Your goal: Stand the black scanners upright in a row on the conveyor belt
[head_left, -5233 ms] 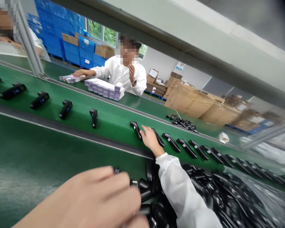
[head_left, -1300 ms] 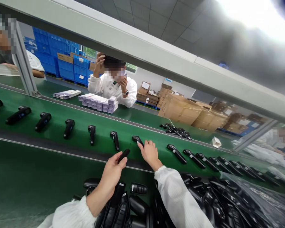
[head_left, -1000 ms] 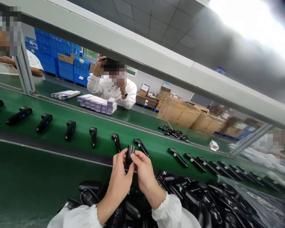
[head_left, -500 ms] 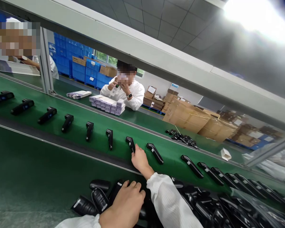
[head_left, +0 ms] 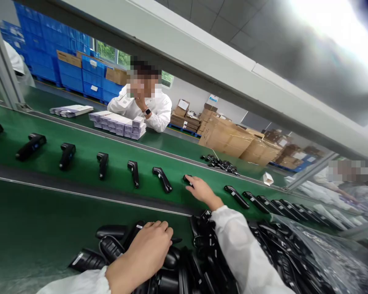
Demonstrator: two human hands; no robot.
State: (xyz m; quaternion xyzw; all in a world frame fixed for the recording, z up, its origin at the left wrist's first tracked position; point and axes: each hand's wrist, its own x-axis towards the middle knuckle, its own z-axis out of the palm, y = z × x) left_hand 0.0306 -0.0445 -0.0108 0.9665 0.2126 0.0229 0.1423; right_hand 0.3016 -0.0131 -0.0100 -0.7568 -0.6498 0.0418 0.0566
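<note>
My right hand reaches over the green belt. Its thumb and fingers are closed about a black gun-shaped handheld device, most of which they cover. Lower down, my left hand lies over a heap of black devices with its fingers curled together. Whatever is under those fingers is hidden; a dark tip shows past them. Left of this hand lie loose black pieces with ribbed grips. More black devices are spaced in a row along the belt.
Past the belt, a person in white sits behind stacked small boxes. Small black parts and an open white carton are on the far table. Clear plastic film covers part of the heap. A beam crosses above.
My right hand has gone from one device to the neighbouring one on its right. My left hand's fingers have drawn closer together on the heap. The whole view has shifted.
</note>
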